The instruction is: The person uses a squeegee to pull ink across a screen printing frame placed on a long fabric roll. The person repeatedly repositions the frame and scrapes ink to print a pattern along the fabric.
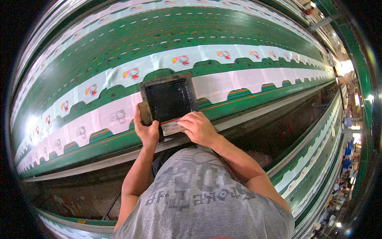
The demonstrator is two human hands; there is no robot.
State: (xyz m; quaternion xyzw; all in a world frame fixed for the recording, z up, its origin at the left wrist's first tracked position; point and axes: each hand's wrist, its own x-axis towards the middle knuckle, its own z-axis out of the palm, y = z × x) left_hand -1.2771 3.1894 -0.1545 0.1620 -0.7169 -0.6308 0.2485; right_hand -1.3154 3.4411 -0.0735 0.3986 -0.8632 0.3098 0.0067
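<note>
Several long green tables ran through the workshop, and the largest green table (179, 34) filled the view ahead of the person. Strips of white cloth with wavy edges lay along it; the nearest strip (238, 81) followed the table's near side, and a second strip (201, 53) lay just beyond. A grey rail (95, 163) bordered that side. Below it was the person's grey shirt (203, 215).

A dark square frame (169, 97) lay over the nearest strip. At its lower right, the right hand (199, 128) had its fingers bent together, clamped on a pale flat scraper (170, 128) with a red line, set along the frame's lower side. At the lower left, the left hand (147, 131) was closed around the lower end of a small tan block (145, 114) beside the frame; some of its fingers were hidden.

Left of the frame, the nearest strip bore dark outlined figures (118, 116). Along the second strip ran a row of red and yellow figures (130, 73).
</note>
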